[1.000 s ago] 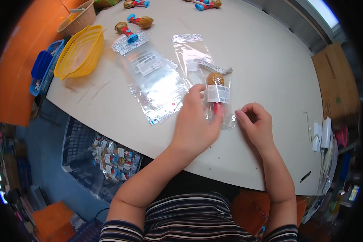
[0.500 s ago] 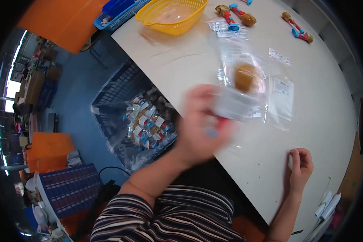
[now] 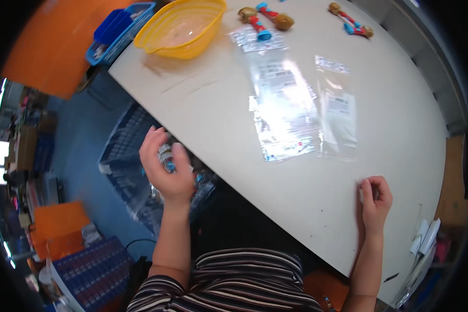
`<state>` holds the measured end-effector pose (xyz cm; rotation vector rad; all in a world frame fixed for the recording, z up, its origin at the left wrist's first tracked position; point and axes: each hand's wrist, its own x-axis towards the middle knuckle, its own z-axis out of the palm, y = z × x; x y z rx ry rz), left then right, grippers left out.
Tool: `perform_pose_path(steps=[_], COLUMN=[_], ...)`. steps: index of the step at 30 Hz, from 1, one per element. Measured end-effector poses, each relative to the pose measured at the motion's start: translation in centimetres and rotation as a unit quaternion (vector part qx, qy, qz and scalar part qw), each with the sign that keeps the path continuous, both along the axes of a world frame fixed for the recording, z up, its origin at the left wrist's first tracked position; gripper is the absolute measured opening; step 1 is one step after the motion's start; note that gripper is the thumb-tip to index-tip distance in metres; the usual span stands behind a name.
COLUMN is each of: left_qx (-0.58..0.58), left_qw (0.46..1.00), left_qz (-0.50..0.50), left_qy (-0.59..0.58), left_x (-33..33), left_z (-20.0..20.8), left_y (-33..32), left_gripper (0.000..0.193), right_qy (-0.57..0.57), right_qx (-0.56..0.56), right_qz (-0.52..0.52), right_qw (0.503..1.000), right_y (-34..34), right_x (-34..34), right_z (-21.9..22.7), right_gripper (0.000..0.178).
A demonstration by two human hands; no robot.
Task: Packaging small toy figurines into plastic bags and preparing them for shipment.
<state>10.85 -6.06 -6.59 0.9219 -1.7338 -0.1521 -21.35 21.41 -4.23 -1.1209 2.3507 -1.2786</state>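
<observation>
My left hand [image 3: 167,169] is over the blue plastic crate [image 3: 120,143] beside the table, its fingers and thumb spread apart. Between them, small packaged pieces in silver, blue and red show below; no held piece can be made out. My right hand [image 3: 376,204] rests on the white table with curled fingers and the thumb against them; whether something small is inside is hidden. Ahead lies a stack of clear plastic bags [image 3: 283,106] with printed labels, and one separate clear bag [image 3: 339,125] to its right. Red-and-blue toys with gold-brown ends [image 3: 255,26] lie beyond the stack.
A yellow basket [image 3: 184,47] stands at the table's far left, beside a light-blue basket with a dark-blue tray [image 3: 112,28]. Two more toys [image 3: 351,25] lie at the far right. White papers [image 3: 426,236] are near the right edge. An orange board [image 3: 41,52] is at upper left.
My left hand has swung left and down from above the bags to the crate. The bagged toy it carried is no longer seen in it. My right hand stays nearly still; the whole view has shifted.
</observation>
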Motion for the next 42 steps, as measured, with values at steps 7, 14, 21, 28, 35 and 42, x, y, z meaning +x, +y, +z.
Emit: perform_pose_path(steps=[7,14,21,28,35,42], left_qx=[0.096,0.211,0.070,0.159,0.239,0.309], left_qw=[0.896,0.907,0.919,0.898,0.904,0.891], left_qz=[-0.357,-0.334,-0.372,-0.395,-0.327,-0.299], left_qy=[-0.245,-0.148,-0.113,-0.110,-0.135,-0.145], left_x=[-13.1,-12.9,-13.3,-13.8,-14.5,-14.2], left_z=[2.9,3.4,3.6,5.5,5.0,5.1], left_y=[0.8,1.3,3.7,3.7,2.1,0.8], left_gripper=[0.024,0.009,0.011,0.028,0.022,0.020], right_qy=[-0.031,-0.145,-0.498,-0.398,-0.340,-0.332], right_qx=[-0.018,-0.009,0.032,0.022,-0.013,-0.005], right_qz=[-0.009,0.018,0.052,0.065,0.033,0.019], right_qw=[0.999,0.989,0.865,0.915,0.940,0.943], right_y=[-0.2,-0.8,-11.5,-14.9,-17.4,-17.0], right_x=[1.3,2.0,4.3,3.0,4.8,4.1], right_z=[1.3,3.6,6.8,2.9,3.8,3.8], right_gripper=[0.007,0.014,0.034,0.034,0.032,0.030])
